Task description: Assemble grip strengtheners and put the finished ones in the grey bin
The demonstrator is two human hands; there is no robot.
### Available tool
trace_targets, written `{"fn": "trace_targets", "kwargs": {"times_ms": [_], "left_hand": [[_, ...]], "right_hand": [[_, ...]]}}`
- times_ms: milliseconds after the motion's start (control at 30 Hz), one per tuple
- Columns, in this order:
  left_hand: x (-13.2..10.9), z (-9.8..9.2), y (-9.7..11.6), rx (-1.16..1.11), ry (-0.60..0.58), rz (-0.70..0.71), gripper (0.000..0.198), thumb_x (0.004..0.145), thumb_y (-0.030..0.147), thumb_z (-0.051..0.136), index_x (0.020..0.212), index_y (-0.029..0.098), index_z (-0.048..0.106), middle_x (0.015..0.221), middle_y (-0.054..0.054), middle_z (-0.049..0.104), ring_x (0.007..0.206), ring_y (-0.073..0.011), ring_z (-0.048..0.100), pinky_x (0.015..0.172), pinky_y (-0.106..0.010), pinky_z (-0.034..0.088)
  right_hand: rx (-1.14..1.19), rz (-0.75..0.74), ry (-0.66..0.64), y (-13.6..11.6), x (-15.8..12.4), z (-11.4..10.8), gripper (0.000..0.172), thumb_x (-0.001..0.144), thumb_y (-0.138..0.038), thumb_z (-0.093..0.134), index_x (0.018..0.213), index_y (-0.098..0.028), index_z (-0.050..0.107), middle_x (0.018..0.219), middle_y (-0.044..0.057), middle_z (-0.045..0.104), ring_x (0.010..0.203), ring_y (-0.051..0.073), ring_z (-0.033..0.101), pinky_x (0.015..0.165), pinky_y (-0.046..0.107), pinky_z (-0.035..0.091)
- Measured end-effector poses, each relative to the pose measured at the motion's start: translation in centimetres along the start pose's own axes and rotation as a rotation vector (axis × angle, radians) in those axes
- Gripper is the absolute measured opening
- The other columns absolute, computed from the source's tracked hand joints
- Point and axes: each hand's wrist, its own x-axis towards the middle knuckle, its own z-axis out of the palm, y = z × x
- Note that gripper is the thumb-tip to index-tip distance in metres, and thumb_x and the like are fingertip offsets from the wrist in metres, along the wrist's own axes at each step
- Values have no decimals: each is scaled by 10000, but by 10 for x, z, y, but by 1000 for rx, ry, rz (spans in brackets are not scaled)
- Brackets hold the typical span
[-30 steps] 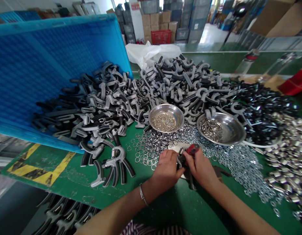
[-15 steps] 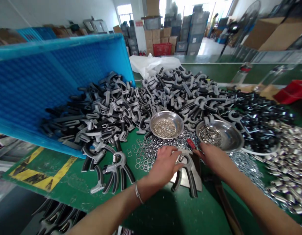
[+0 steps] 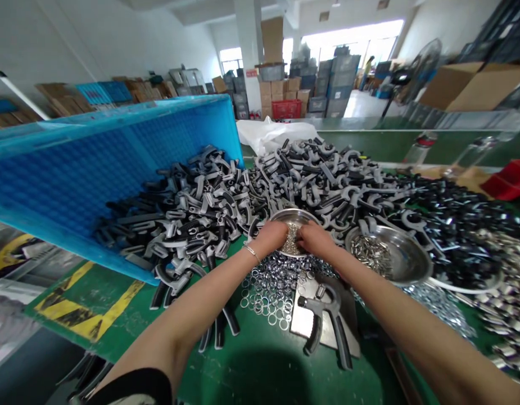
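Note:
My left hand (image 3: 274,234) and my right hand (image 3: 314,238) both reach into the left steel bowl (image 3: 294,214), fingers curled down at the small gold-coloured metal parts (image 3: 292,242). The fingertips are partly hidden, and whatever they pinch is too small to make out. Nearer to me, a grey and black hand gripper (image 3: 336,315) with a coil spring at its top lies across a flat metal plate (image 3: 301,322). Loose metal rings (image 3: 266,304) spread beside the plate, below the bowl.
A tipped blue crate (image 3: 129,135) spills a heap of grey and black handles (image 3: 310,174). On the right stand another steel bowl (image 3: 411,259) of metal pins, black parts (image 3: 457,219) and silver cylinders (image 3: 512,304). A dark handled tool (image 3: 401,365) lies beneath my right forearm.
Both hands have left the hand gripper and plate and moved forward into the left bowl. The red-handled tool by my right hand is no longer visible. The camera view has tilted up.

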Motion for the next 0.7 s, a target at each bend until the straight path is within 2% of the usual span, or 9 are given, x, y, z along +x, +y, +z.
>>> {"fn": "trace_targets", "kwargs": {"times_ms": [100, 200, 267, 367, 500, 700], "left_hand": [[-20, -2, 8, -78, 74, 8, 209, 952, 207, 485, 1000, 130, 673, 1043, -116, 702, 1001, -216, 636, 899, -322, 466], [-56, 5, 34, -260, 135, 149, 218, 990, 268, 454, 1027, 169, 645, 1072, -62, 681, 1008, -178, 610, 918, -300, 448], [-84, 17, 57, -370, 104, 282, 193, 985, 286, 485, 986, 192, 654, 1007, -32, 681, 966, -176, 605, 911, -314, 438], [-114, 37, 84, -324, 44, 327, 179, 967, 294, 525, 929, 188, 664, 943, -34, 664, 932, -198, 587, 911, -358, 417], [-123, 52, 97, -147, 76, 333, 206, 973, 285, 493, 912, 166, 651, 929, -70, 639, 945, -235, 562, 905, -406, 393], [-123, 52, 103, 20, 144, 411, 205, 973, 187, 437, 895, 150, 623, 886, -88, 616, 908, -250, 550, 863, -419, 397]], "right_hand": [[2, 10, 5, 0, -5, 1, 157, 863, -251, 647, 922, -166, 765, 934, 145, 723, 982, 288, 572, 866, 366, 422], [14, -3, 16, -2, -8, 0, 218, 899, -248, 591, 1024, -166, 749, 1043, 151, 690, 1067, 297, 533, 910, 382, 407], [29, -27, 8, -4, -7, 0, 200, 885, -255, 614, 1000, -175, 757, 1055, 138, 680, 1077, 293, 526, 917, 377, 405], [44, -42, -2, -9, -3, 1, 177, 871, -243, 633, 944, -145, 762, 1015, 147, 684, 1049, 291, 540, 904, 378, 415], [72, -51, -2, -12, -3, 0, 176, 874, -221, 629, 963, -135, 754, 1025, 152, 691, 1036, 276, 559, 936, 388, 407], [176, -42, 23, -10, -7, 1, 100, 836, -200, 678, 877, -162, 760, 994, 121, 707, 1022, 259, 581, 905, 351, 426]]}}
